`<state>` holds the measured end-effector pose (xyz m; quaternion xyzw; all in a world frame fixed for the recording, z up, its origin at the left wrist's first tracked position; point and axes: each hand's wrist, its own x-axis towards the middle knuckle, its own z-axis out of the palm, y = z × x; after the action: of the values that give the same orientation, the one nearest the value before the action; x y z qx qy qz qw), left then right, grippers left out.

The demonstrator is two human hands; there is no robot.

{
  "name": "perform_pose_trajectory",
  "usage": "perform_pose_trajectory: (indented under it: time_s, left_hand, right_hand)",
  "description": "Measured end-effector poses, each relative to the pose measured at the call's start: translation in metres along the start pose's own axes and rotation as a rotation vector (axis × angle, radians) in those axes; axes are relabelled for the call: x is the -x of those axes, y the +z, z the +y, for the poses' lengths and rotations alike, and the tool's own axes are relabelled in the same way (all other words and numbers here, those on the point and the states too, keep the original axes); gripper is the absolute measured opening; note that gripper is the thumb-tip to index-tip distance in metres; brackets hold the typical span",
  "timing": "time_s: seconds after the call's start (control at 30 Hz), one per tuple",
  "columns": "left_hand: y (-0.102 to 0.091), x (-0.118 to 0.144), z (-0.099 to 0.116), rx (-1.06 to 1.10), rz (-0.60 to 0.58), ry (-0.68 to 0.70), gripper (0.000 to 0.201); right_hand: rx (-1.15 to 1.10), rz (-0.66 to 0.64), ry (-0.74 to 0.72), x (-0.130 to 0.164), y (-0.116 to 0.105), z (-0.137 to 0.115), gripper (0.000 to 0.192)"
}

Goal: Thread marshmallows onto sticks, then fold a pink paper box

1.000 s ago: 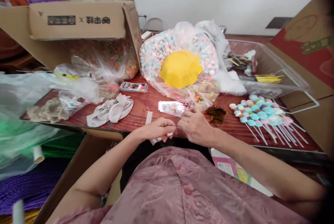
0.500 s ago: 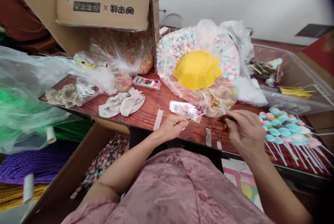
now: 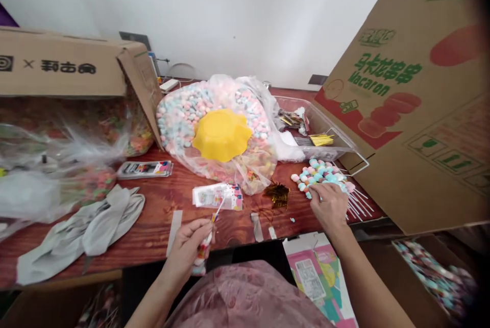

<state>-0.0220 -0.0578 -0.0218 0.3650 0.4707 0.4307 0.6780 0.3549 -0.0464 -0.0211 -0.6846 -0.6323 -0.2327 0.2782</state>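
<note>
My left hand (image 3: 187, 246) is clamped on a bagged skewer (image 3: 209, 231); my right hand (image 3: 329, 205), fingers loose, touches light, soft skewers (image 3: 325, 175), best taken by their sticks.

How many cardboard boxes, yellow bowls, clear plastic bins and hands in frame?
Cardboard boxes: 2, the Macaron box and the left box
Yellow bowl: 1
Clear plastic bin: 1
Hands: 2, left hand and right hand
Total: 6
</note>
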Motion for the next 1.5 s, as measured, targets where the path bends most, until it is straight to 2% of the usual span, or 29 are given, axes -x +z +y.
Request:
perform_pose_trajectory:
  time_s: [0.1, 0.17, 0.27, 0.37, 0.47, 0.57, 0.67, 0.77, 0.83, 1.03, 1.17, 1.3, 1.37, 1.5]
  left_hand:
    - [0.001, -0.001, -0.001, -0.085, 0.028, -0.022, 0.043]
    - [0.001, -0.002, 0.000, -0.133, 0.005, -0.047, 0.045]
    - [0.002, -0.001, 0.004, -0.153, 0.016, -0.047, 0.046]
    - [0.004, 0.001, 0.007, -0.120, 0.134, -0.047, 0.047]
    - [0.005, 0.001, 0.011, -0.055, 0.220, -0.074, 0.047]
    - [0.005, -0.004, 0.015, -0.018, 0.218, -0.092, 0.049]
    - [0.006, -0.010, 0.015, -0.019, 0.161, -0.101, 0.048]
    - [0.013, -0.014, 0.011, -0.015, 0.101, -0.083, 0.043]
    - [0.019, -0.015, 0.008, -0.006, 0.072, -0.059, 0.042]
    - [0.018, -0.016, 0.001, -0.023, 0.020, -0.016, 0.037]
    - [0.010, -0.016, 0.000, -0.038, 0.045, 0.000, 0.036]
    - [0.006, -0.015, 0.001, -0.053, 0.076, 0.008, 0.034]
    - [0.005, -0.016, 0.001, -0.036, 0.097, 0.004, 0.034]
    - [0.010, -0.016, 0.002, -0.011, 0.118, -0.042, 0.036]
  right_hand:
    - [0.024, -0.067, 0.022, -0.026, 0.004, 0.003, 0.022]
    - [0.017, -0.129, 0.017, -0.041, 0.007, 0.003, 0.022]
    - [-0.045, -0.244, -0.016, -0.046, 0.012, -0.002, 0.023]
    - [-0.133, -0.331, -0.023, -0.031, 0.014, -0.009, 0.020]
    - [-0.188, -0.323, 0.045, -0.002, 0.010, -0.018, 0.017]
    - [-0.356, -0.272, 0.091, 0.028, 0.003, -0.039, 0.019]
    - [-0.502, -0.309, 0.027, 0.047, -0.001, -0.069, 0.020]
    - [-0.393, -0.396, -0.017, 0.053, 0.002, -0.092, 0.019]
    - [-0.279, -0.452, -0.035, 0.051, 0.008, -0.099, 0.018]
    - [0.047, -0.548, -0.090, 0.025, 0.037, -0.090, 0.021]
    - [0.099, -0.541, -0.075, 0.007, 0.040, -0.082, 0.020]
    - [0.063, -0.413, -0.093, 0.004, 0.021, -0.085, 0.020]
    - [-0.023, -0.362, -0.164, 0.008, 0.013, -0.091, 0.020]
    - [-0.102, -0.503, -0.300, 0.015, 0.018, -0.103, 0.021]
